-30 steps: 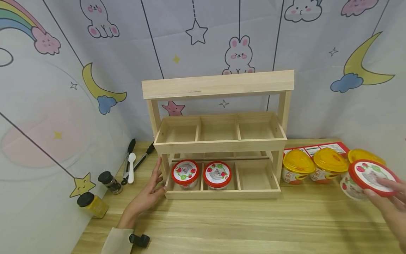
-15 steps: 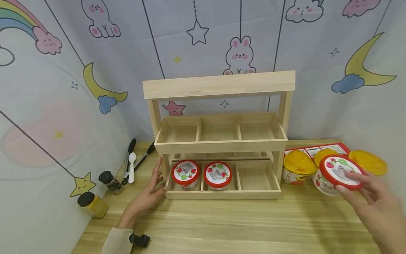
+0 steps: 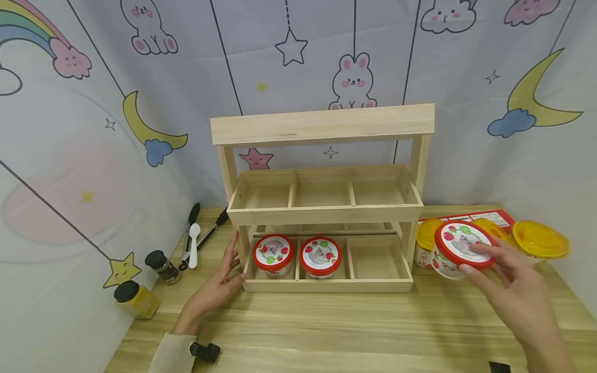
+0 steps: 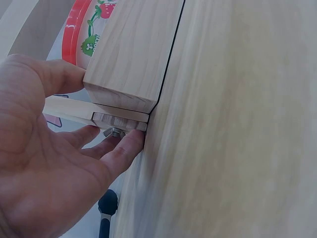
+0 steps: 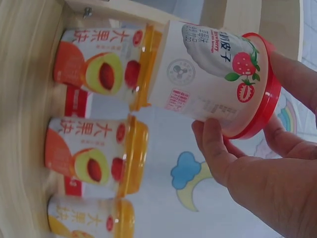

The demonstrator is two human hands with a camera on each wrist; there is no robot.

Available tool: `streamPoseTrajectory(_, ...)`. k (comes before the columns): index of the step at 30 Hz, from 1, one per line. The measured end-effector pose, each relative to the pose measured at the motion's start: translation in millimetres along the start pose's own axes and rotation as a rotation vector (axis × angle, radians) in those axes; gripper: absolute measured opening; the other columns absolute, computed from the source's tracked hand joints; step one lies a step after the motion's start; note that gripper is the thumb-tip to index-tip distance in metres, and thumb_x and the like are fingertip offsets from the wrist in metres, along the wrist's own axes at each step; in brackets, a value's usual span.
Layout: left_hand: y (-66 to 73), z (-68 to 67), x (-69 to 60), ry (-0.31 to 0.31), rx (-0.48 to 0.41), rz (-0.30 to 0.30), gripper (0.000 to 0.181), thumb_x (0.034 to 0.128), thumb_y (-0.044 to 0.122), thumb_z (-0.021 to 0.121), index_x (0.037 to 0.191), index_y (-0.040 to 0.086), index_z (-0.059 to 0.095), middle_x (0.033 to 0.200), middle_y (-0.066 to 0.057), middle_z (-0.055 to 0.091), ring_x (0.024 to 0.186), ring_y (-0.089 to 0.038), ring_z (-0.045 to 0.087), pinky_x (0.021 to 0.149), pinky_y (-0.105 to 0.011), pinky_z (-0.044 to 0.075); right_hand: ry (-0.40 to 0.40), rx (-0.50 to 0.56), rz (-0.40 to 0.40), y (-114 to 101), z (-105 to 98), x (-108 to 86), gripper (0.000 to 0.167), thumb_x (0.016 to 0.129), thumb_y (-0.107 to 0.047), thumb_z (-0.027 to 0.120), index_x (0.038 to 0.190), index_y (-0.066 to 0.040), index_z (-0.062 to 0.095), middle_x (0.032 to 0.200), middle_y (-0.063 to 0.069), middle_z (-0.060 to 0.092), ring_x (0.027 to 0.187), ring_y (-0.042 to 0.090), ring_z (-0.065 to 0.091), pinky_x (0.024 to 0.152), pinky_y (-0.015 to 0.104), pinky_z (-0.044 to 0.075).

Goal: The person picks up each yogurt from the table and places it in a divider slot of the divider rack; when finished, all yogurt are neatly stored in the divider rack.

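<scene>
My right hand (image 3: 517,290) holds a white yogurt cup with a red lid (image 3: 462,248) and strawberry pictures, in the air right of the two-tier wooden rack (image 3: 326,215). In the right wrist view, its fingers and thumb are around the lid end of the strawberry yogurt cup (image 5: 208,74). My left hand (image 3: 216,290) grips the rack's lower left corner. The left wrist view has its thumb on the front board (image 4: 133,54) and its fingers on the side by a wing nut (image 4: 115,132). Two matching red-lidded cups (image 3: 273,255) stand in the lower tier's left and middle compartments.
Yellow-lidded fruit yogurt cups (image 5: 94,153) stand right of the rack, before a red-and-white box (image 3: 494,215). At the left lie tongs (image 3: 205,235) and a white spoon (image 3: 193,246), near a black-capped spice jar (image 3: 162,268) and a yellow jar (image 3: 137,300).
My right hand has carried the red-lidded yogurt cup leftward, from the far right to beside the rack, passing in front of the yellow-lidded cups. My left hand stays at the rack's corner.
</scene>
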State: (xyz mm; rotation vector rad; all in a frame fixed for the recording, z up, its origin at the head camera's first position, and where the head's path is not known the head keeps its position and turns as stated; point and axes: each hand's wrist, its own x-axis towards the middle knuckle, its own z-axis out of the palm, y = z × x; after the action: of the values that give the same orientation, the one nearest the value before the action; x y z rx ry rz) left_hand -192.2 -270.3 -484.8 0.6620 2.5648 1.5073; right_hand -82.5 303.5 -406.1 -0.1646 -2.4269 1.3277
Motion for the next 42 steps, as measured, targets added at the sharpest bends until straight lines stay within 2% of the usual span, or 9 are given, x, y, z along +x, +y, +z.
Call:
streamPoseTrajectory(4, -0.2, 0.1, 0.1, -0.001, -0.003, -0.002, 0.101, 0.1080, 0.004, 0.056, 0.172, 0.036, -0.015, 0.180, -0.023, -0.015, 0.153, -0.070, 0.022, 0.110, -0.083, 0.040, -0.030, -0.015, -0.009, -4.7, 5.3, 0.6, 0.054, 0.099, -0.023, 0.080, 0.149, -0.013, 0.063, 0.170, 0.003, 0.041, 0.151, -0.006, 0.039, 0.100, -0.006, 0.038)
streamPoseTrajectory(12, -2.6, 0.5, 0.8, -0.004, -0.001, 0.012, 0.101, 0.1078, 0.003, 0.056, 0.172, 0.036, -0.015, 0.180, -0.023, -0.016, 0.153, -0.071, 0.020, 0.109, -0.084, 0.040, -0.062, 0.004, -0.056, -12.4, 14.5, 2.0, 0.051, 0.097, -0.021, 0.082, 0.145, -0.011, 0.065, 0.162, 0.005, 0.047, 0.147, -0.007, 0.040, 0.101, -0.006, 0.038)
streamPoseTrajectory(14, -2.8, 0.6, 0.9, -0.004, -0.003, 0.014, 0.101, 0.1078, 0.003, 0.056, 0.172, 0.036, -0.015, 0.180, -0.023, -0.016, 0.154, -0.071, 0.019, 0.109, -0.084, 0.039, -0.077, 0.005, -0.049, -13.7, 17.2, 1.4, 0.051, 0.098, -0.022, 0.081, 0.145, -0.011, 0.065, 0.166, 0.006, 0.044, 0.153, -0.004, 0.037, 0.101, -0.006, 0.037)
streamPoseTrajectory(22, -1.2, 0.2, 0.5, -0.007, -0.004, 0.009, 0.102, 0.1076, 0.003, 0.055, 0.172, 0.036, -0.016, 0.179, -0.026, -0.016, 0.152, -0.072, 0.021, 0.109, -0.084, 0.040, -0.140, 0.014, -0.037, -19.4, 30.2, 2.4, 0.051, 0.098, -0.024, 0.081, 0.144, -0.009, 0.065, 0.174, 0.017, 0.035, 0.162, 0.025, 0.032, 0.101, -0.007, 0.034)
streamPoseTrajectory(30, -3.3, 0.1, 1.5, -0.009, -0.006, 0.027, 0.103, 0.1066, 0.000, 0.056, 0.172, 0.036, -0.016, 0.179, -0.024, -0.017, 0.152, -0.072, 0.021, 0.109, -0.084, 0.039, -0.154, 0.055, -0.138, -22.7, 44.1, 6.6, 0.044, 0.094, -0.015, 0.084, 0.135, -0.007, 0.070, 0.159, 0.015, 0.050, 0.141, -0.012, 0.039, 0.101, -0.005, 0.039)
streamPoseTrajectory(33, -2.7, -0.2, 1.3, -0.009, -0.006, 0.022, 0.103, 0.1067, 0.000, 0.056, 0.172, 0.036, -0.016, 0.179, -0.024, -0.017, 0.152, -0.073, 0.021, 0.109, -0.085, 0.039, -0.169, 0.055, -0.125, -23.6, 48.0, 7.2, 0.044, 0.095, -0.017, 0.084, 0.135, -0.008, 0.070, 0.159, 0.015, 0.050, 0.142, -0.005, 0.041, 0.100, -0.005, 0.039)
streamPoseTrajectory(36, -2.4, -0.1, 1.4, -0.009, -0.006, 0.019, 0.103, 0.1067, 0.000, 0.056, 0.172, 0.036, -0.016, 0.179, -0.023, -0.017, 0.152, -0.072, 0.021, 0.109, -0.085, 0.039, -0.193, 0.054, -0.109, -25.6, 51.6, 7.8, 0.043, 0.096, -0.020, 0.083, 0.135, -0.007, 0.070, 0.162, 0.017, 0.049, 0.153, 0.022, 0.041, 0.100, -0.006, 0.037)
streamPoseTrajectory(39, -2.5, -0.1, 1.5, -0.011, -0.011, 0.019, 0.103, 0.1066, 0.000, 0.056, 0.172, 0.036, -0.016, 0.179, -0.023, -0.018, 0.152, -0.072, 0.020, 0.109, -0.085, 0.040, -0.211, 0.062, -0.114, -28.2, 56.2, 8.2, 0.042, 0.096, -0.021, 0.083, 0.133, -0.007, 0.070, 0.162, 0.018, 0.048, 0.153, 0.043, 0.039, 0.099, -0.007, 0.035)
streamPoseTrajectory(42, -3.0, 0.1, 1.7, -0.014, -0.019, 0.023, 0.104, 0.1063, -0.001, 0.055, 0.172, 0.036, -0.016, 0.179, -0.024, -0.018, 0.152, -0.072, 0.020, 0.109, -0.084, 0.040, -0.220, 0.063, -0.121, -31.0, 61.2, 8.9, 0.041, 0.096, -0.022, 0.083, 0.132, -0.007, 0.070, 0.162, 0.020, 0.048, 0.152, 0.048, 0.040, 0.098, -0.006, 0.035)
